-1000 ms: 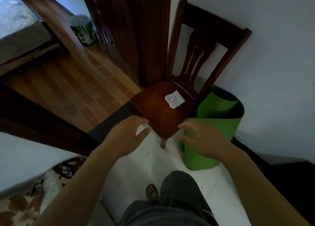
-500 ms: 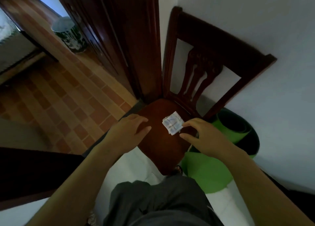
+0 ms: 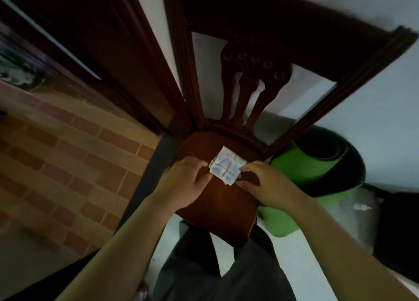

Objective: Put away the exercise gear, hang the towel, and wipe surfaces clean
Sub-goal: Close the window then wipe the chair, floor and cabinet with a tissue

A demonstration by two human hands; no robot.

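Note:
A small folded white cloth (image 3: 226, 165) with faint blue marks lies on the dark wooden chair seat (image 3: 217, 207). My left hand (image 3: 183, 183) reaches over the seat's left side, its fingertips and thumb at the cloth's left edge. From the other side my right hand (image 3: 269, 185) comes in, forefinger and thumb spread at the cloth's right edge. Neither hand has visibly closed round the cloth. A rolled green exercise mat (image 3: 299, 171) stands on end beside the chair, to the right.
The chair's carved backrest (image 3: 256, 78) leans close to the white wall. A dark wooden door frame (image 3: 140, 73) stands to the left, with brick-patterned floor (image 3: 68, 160) beyond it. My dark trouser leg (image 3: 215, 269) is just below the seat.
I have moved closer to the chair. Both hands have advanced from the seat's front edge to the two sides of the cloth.

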